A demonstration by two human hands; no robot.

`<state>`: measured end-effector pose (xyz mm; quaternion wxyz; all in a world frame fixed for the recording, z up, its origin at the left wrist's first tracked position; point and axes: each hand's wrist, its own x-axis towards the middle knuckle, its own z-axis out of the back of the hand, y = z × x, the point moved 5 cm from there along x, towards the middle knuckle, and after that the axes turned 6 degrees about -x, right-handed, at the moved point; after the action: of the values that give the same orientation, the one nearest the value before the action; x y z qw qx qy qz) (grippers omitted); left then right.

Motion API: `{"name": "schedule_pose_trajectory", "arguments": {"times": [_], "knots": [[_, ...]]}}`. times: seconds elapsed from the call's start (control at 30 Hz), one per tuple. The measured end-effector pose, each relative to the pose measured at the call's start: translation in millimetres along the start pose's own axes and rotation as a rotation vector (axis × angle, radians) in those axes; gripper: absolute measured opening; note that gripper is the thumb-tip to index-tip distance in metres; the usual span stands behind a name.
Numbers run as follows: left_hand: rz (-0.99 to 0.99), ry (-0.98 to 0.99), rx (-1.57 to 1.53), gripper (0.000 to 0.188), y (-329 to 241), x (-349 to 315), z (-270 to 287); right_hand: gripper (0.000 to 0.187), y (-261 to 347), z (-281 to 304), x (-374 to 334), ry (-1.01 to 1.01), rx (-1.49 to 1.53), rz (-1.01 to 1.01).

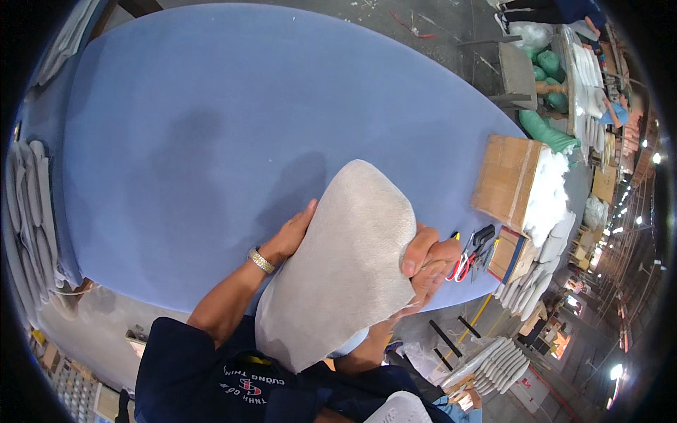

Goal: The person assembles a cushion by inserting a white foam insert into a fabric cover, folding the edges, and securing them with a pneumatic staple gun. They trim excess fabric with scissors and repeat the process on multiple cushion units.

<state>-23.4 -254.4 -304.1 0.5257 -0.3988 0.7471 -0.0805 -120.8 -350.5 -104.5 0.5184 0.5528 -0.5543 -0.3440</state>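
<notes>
A stuffed grey cushion [338, 268] is held upright over the near edge of a big blue-covered table [211, 141]. My left hand [289, 236], with a metal watch on the wrist, presses flat against the cushion's left side. My right hand [430, 264] grips the cushion's right edge, fingers curled over the fabric.
Red-handled scissors [465, 261] and other small tools lie just right of my right hand. A cardboard box [508, 180] of white stuffing stands at the table's right end. Stacks of grey cushion covers [28, 211] lie at the left and more pale pieces [493, 363] lie lower right.
</notes>
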Motion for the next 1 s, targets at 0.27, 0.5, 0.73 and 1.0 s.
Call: {"name": "schedule_pose_trajectory", "arguments": {"times": [0.27,0.5,0.73,1.0], "knots": [[-0.236,-0.017,-0.161,0.071,-40.7,51.4,22.2,0.033,-16.8,-46.3,-3.4,0.018,0.128,-0.069],[-0.863,0.214,0.218,0.064,-181.6,3.3,0.6,0.03,-48.4,-56.3,5.3,0.029,0.128,-0.075],[-0.928,0.144,0.339,0.054,-193.2,-28.9,-9.4,0.028,-60.9,-51.9,15.2,0.044,0.103,-0.085],[-0.898,0.111,0.377,0.039,-197.4,-49.4,-19.1,0.025,-45.4,-54.1,6.0,0.049,-0.045,0.006]]}}
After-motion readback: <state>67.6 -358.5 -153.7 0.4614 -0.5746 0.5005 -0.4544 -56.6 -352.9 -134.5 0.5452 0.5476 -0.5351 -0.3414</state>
